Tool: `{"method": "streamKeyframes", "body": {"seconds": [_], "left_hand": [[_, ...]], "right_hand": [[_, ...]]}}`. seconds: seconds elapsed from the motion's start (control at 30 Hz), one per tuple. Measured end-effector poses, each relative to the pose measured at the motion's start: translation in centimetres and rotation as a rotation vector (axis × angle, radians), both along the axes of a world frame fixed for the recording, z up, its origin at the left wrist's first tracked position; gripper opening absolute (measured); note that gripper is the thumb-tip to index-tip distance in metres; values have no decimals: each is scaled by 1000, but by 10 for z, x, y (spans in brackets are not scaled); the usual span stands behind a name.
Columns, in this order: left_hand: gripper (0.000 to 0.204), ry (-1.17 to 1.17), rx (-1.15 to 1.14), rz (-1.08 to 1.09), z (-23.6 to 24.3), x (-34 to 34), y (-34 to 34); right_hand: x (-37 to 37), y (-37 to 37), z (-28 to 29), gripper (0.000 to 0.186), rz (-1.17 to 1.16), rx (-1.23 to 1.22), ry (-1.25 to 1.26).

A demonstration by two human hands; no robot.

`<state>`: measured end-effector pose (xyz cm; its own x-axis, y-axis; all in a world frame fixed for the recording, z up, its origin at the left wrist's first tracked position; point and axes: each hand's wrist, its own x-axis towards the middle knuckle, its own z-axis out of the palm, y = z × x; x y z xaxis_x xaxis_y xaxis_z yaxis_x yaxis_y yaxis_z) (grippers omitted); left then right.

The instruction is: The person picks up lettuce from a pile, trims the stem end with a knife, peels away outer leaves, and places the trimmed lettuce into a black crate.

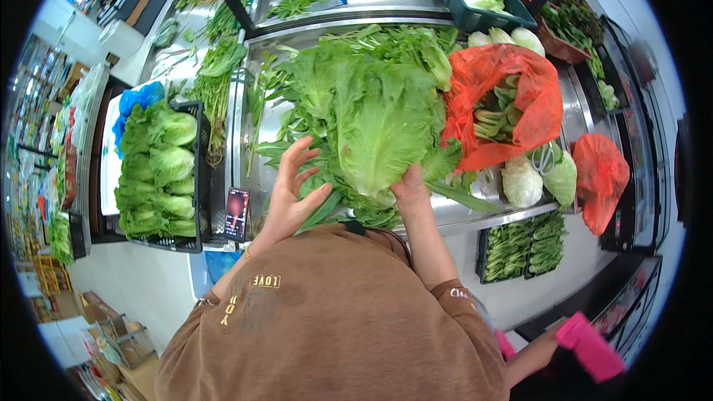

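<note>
A large head of green leafy lettuce (375, 130) stands out in front of me, its pale base toward my body. My right hand (411, 187) grips it near the base on the right side, with the fingers partly hidden behind the leaves. To the left of the lettuce, my left hand (298, 187) is raised with its fingers spread and nothing in it. Beneath and behind lies a heap of loose greens (304, 82) on the metal counter (260, 115).
Left stands a black crate of lettuces (197, 178), with a phone (237, 214) beside it. On the right are a red plastic bag (538, 119) of greens, a pale cabbage (522, 182) and another red bag (598, 178). A person's pink-sleeved arm (587, 345) shows at lower right.
</note>
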<state>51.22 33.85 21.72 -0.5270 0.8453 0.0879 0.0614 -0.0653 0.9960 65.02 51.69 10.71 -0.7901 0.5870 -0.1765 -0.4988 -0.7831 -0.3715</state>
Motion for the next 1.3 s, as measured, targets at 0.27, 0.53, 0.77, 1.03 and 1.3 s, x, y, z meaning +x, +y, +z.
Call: {"method": "streamKeyframes", "body": {"seconds": [0.27, 0.53, 0.77, 1.03, 1.3], "left_hand": [[38, 304, 80, 84, 11, -8, 24], [15, 444, 150, 28, 17, 8, 30], [28, 1144, -231, 287, -23, -21, 30], [86, -564, -143, -343, -62, -18, 27], [84, -1340, 229, -324, -81, -32, 13]], "right_hand": [[-22, 0, -8, 50, 59, -127, 291], [-4, -21, -33, 55, -51, -114, 355], [5, -21, 8, 56, -43, -42, 404], [4, -15, -24, 59, -70, -80, 235], [-36, -37, 86, 57, 175, 1031, -515]]}}
